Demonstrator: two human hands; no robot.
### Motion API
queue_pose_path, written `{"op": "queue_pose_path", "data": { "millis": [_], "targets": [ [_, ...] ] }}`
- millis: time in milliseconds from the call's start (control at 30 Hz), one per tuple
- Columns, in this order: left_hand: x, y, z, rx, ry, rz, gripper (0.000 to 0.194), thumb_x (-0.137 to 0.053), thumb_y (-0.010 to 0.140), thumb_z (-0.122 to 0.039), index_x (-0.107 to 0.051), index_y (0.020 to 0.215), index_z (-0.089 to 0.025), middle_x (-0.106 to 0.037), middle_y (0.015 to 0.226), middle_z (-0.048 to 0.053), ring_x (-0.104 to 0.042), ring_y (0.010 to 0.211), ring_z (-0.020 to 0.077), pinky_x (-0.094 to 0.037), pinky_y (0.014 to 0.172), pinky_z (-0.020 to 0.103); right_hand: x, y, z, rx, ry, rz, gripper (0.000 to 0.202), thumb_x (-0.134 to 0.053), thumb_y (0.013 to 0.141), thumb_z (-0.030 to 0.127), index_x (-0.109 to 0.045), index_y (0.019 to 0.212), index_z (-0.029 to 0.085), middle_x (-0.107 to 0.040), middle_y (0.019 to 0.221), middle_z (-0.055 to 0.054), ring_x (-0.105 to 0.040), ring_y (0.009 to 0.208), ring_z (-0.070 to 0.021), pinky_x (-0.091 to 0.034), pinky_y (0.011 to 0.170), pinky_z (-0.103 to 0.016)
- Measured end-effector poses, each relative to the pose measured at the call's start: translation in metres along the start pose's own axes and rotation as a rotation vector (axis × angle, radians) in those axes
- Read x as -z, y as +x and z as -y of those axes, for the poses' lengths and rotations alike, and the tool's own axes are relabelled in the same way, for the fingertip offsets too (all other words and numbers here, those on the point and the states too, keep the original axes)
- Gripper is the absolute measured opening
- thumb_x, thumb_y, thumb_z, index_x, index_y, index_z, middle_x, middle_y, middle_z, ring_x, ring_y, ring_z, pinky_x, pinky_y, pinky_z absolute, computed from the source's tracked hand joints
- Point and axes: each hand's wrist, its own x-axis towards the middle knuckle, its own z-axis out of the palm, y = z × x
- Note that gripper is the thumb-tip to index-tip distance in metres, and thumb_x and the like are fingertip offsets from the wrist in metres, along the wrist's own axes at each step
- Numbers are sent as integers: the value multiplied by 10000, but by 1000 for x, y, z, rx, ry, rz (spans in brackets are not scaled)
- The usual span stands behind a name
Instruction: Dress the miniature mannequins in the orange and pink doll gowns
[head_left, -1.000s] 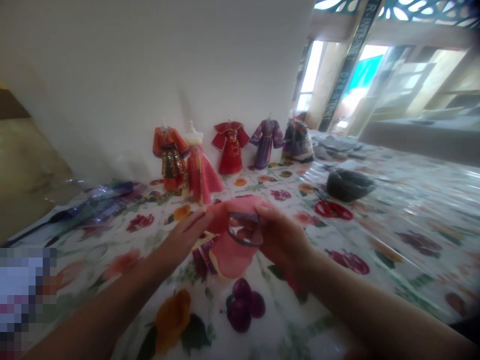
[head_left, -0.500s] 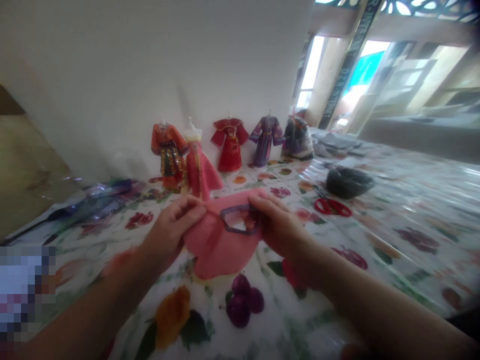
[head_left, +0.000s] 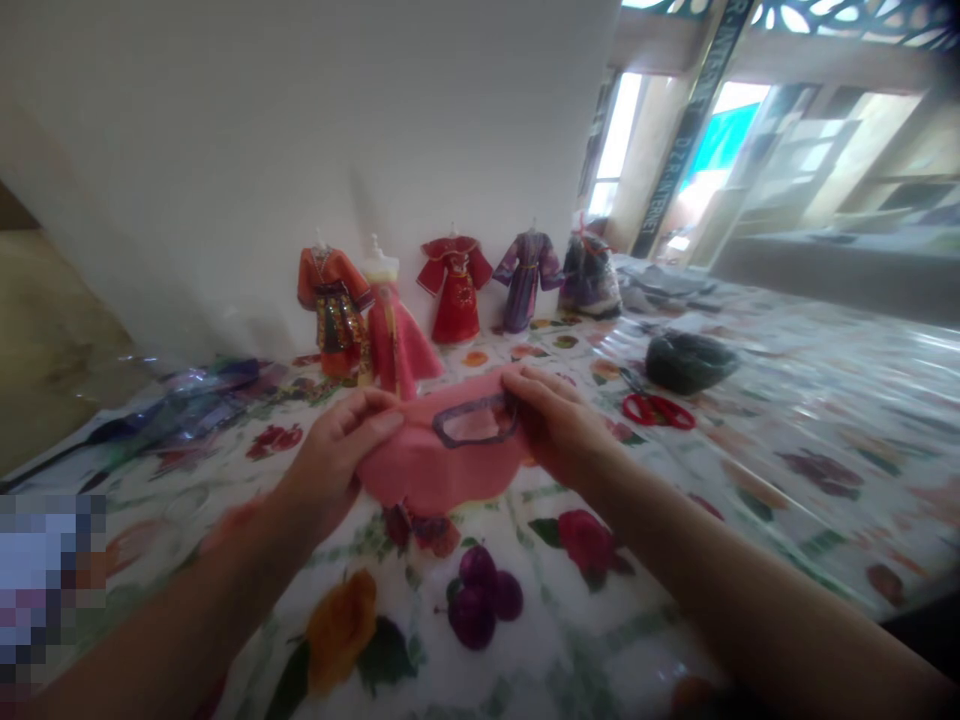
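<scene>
A pink piece of cloth [head_left: 435, 470] is held up above the table, stretched between both hands. Near its upper right is an opening with a grey-purple border [head_left: 442, 430], through which some fingertips show. My left hand [head_left: 337, 450] pinches the cloth's left edge between thumb and fingers. At the upper right corner, my right hand [head_left: 555, 420] grips the cloth beside the bordered opening, its other fingers partly behind the fabric.
Small dressed figures, among them a red dress [head_left: 455, 290] and a pink dress [head_left: 397, 335], line the wall. Red-handled scissors [head_left: 658, 411] and a dark wrapped bundle [head_left: 690, 362] lie right on the fruit-patterned tablecloth [head_left: 585, 650]. Clear plastic [head_left: 202, 400] lies left.
The cloth's lower edge has risen and spread wider, and the bordered opening looks flatter and longer. Both hands keep their hold. The view has shifted slightly.
</scene>
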Motion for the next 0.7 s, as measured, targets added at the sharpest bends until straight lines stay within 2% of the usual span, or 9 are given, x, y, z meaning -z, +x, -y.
{"op": "queue_pose_path", "data": {
  "millis": [167, 267, 400, 500, 633, 700],
  "targets": [
    [1, 7, 12, -7, 94, 34, 242, -697, 779, -328, -590, 949, -194, -616, 854, -7, -580, 700, 112, -470, 628, 230, -6, -5, 10, 8, -6, 8, 120, -683, 854, 281, -666, 769, 199, -633, 656, 23, -583, 556, -95, -491, 523, -197],
    [0, 9, 14, -24, 148, 13, 247, -687, 778, -314, -585, 963, -187, -617, 937, 10, -607, 840, 133, -484, 738, 259, -9, -8, 20, 27, -20, -36, 99, -671, 838, 271, -674, 786, 186, -652, 683, 2, -597, 572, -102, -491, 518, -197],
    [1, 9, 12, -58, 214, -14, 235, -654, 804, -334, -571, 966, -186, -614, 938, 23, -601, 860, 148, -482, 737, 269, -11, -11, 36, 141, -34, -99, 101, -639, 844, 243, -663, 774, 173, -627, 657, -1, -580, 553, -91, -484, 514, -187],
    [7, 11, 11, -141, 471, -16, 227, -602, 838, -371, -569, 986, -202, -623, 942, 32, -595, 832, 169, -476, 696, 288, -11, -12, 45, 206, -24, -141, 134, -580, 876, 210, -636, 762, 166, -604, 637, -1, -562, 539, -91, -479, 523, -197],
    [18, 17, 16, -337, 1005, 121, 169, -570, 817, -320, -583, 935, -199, -612, 929, 49, -579, 863, 215, -451, 750, 347, -10, -12, 50, 240, -51, -126, 184, -516, 900, 191, -636, 760, 174, -599, 638, -5, -551, 540, -93, -461, 519, -205],
    [23, 22, 22, -362, 1158, 183, 126, -556, 802, -305, -572, 857, -194, -590, 864, 44, -563, 826, 219, -427, 744, 351, -9, -13, 51, 270, -80, -119, 201, -515, 900, 199, -637, 740, 189, -595, 642, -3, -546, 544, -96, -464, 533, -216]
  ]
}}
